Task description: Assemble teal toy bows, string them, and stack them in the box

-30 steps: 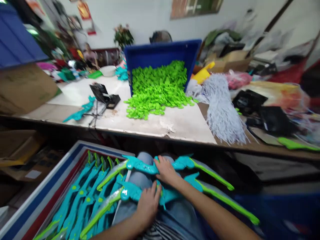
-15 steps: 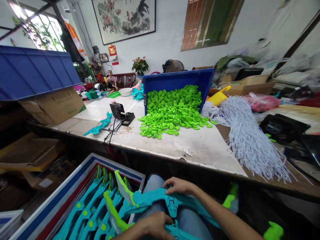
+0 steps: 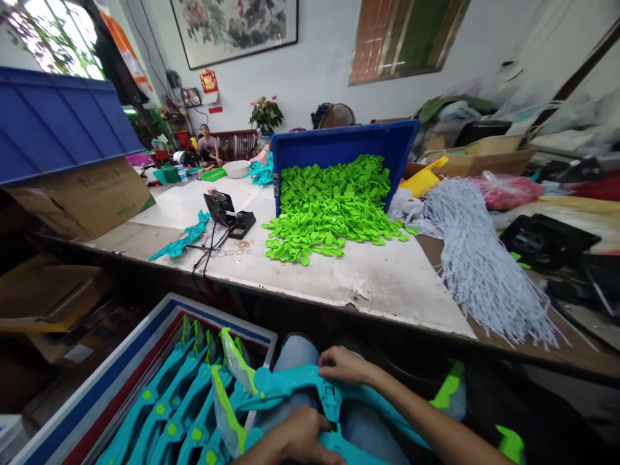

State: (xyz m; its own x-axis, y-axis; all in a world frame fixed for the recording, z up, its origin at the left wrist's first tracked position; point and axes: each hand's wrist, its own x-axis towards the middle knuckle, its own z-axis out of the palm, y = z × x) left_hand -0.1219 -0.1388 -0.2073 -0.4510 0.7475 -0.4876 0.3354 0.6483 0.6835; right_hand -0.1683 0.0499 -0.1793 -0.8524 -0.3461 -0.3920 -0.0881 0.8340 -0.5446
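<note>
Across my lap lie two long turquoise plastic pieces with bright green jagged ends. My right hand [image 3: 346, 365] is closed on the upper turquoise piece [image 3: 285, 387], its fingers curled beside the square clip at the middle. Below it, my left hand [image 3: 301, 434] is wrapped round the lower turquoise piece [image 3: 356, 447], partly covering it. Between the hands, the clip [image 3: 330, 402] hangs down close to the lower piece; I cannot tell whether they join. Similar turquoise pieces [image 3: 159, 410] with green tips stand in a row inside the striped crate [image 3: 167, 316] at my left.
Before me is a white-topped table [image 3: 310, 279]. On it, a tipped blue bin [image 3: 339, 139] spills small green parts [image 3: 334, 206]. A small black fan-like device [image 3: 220, 208] and a turquoise piece [image 3: 181, 240] lie left, white strips [image 3: 479, 258] right. A person [image 3: 208, 143] sits far back.
The view has shifted slightly, moving the table and bins a little left and up. Both hands keep their holds, and the lower piece's green ends have moved relative to the upper piece.
</note>
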